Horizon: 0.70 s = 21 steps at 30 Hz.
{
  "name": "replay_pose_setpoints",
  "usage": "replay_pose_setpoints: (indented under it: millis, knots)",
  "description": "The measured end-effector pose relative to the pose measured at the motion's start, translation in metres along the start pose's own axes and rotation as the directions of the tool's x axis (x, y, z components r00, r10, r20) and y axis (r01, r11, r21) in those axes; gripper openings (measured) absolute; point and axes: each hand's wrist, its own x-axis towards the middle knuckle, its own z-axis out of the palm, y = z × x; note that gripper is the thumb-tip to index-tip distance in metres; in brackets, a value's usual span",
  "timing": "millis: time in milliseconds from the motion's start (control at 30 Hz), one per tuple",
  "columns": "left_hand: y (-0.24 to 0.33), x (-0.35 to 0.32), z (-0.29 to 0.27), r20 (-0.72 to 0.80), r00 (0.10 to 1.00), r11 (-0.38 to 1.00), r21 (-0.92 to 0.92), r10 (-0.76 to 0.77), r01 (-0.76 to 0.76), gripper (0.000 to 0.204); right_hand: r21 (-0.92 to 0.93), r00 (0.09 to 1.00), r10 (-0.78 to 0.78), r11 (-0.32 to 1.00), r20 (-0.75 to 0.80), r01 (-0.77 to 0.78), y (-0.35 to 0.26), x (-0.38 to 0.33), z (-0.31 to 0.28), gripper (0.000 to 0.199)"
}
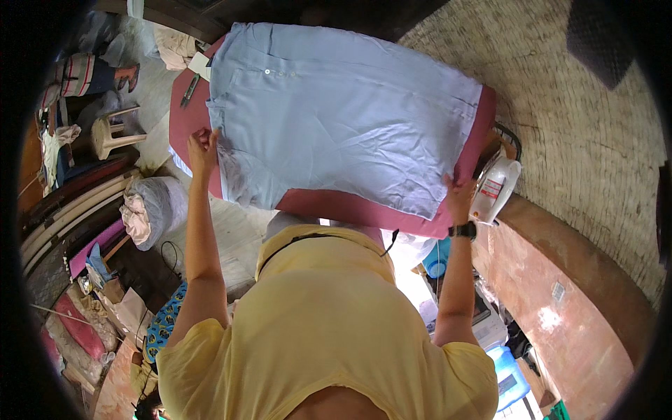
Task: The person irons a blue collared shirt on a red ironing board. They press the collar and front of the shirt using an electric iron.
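A light blue shirt (329, 126) lies spread flat over a maroon-covered ironing board (336, 203), with a short row of buttons near its far left. My left hand (203, 149) is closed, its fingers pinching the shirt's left edge. At the opposite end, my right hand (458, 197) grips the shirt's near right hem between thumb and fingers. Light creases run across the cloth's middle and right. Just beyond my right hand stands a white iron (493, 190) at the board's end.
A dark pen (190, 91) lies on the board's far left beside a white card (200, 66). Off to the left are an upturned beige stool (115, 131) and a clear plastic bag of cloth (155, 211). A curved ledge (560, 245) runs along the right.
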Motion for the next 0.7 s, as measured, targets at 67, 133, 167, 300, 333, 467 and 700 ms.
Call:
replay_pose_setpoints:
  millis: [67,133,167,300,333,467,700]
  knots:
    - [-0.003,-0.024,0.003,0.164,0.973,0.962,-0.197,-0.159,0.191,0.031,0.280,0.966,0.190,0.931,0.177,-0.235,-0.018,-0.045,-0.009,0.044]
    - [0.007,-0.026,0.005,0.138,0.989,0.980,-0.182,-0.057,0.081,0.031,0.306,0.974,0.176,0.928,0.140,-0.212,-0.018,-0.074,-0.002,0.035]
    - [0.010,-0.026,0.006,0.120,0.993,0.985,-0.174,-0.002,0.023,0.032,0.323,0.979,0.168,0.926,0.118,-0.198,-0.020,-0.083,0.000,0.031]
    - [0.018,-0.040,-0.003,0.031,0.988,0.988,-0.006,-0.154,0.154,0.033,0.251,0.999,0.042,0.967,-0.010,-0.038,-0.043,-0.096,-0.011,0.015]
    - [0.021,-0.047,-0.002,-0.021,0.993,0.992,0.055,-0.114,0.115,0.034,0.244,0.998,0.000,0.970,-0.070,0.017,-0.046,-0.099,-0.007,0.014]
    - [0.089,-0.059,-0.016,-0.166,0.977,0.949,0.307,0.131,-0.075,0.042,0.227,0.980,-0.019,0.972,-0.198,0.065,-0.036,-0.108,0.004,0.014]
    - [0.144,-0.129,-0.020,0.454,0.695,0.821,-0.176,0.558,-0.543,0.040,0.309,0.971,0.020,0.949,-0.238,0.056,-0.032,-0.113,0.006,0.011]
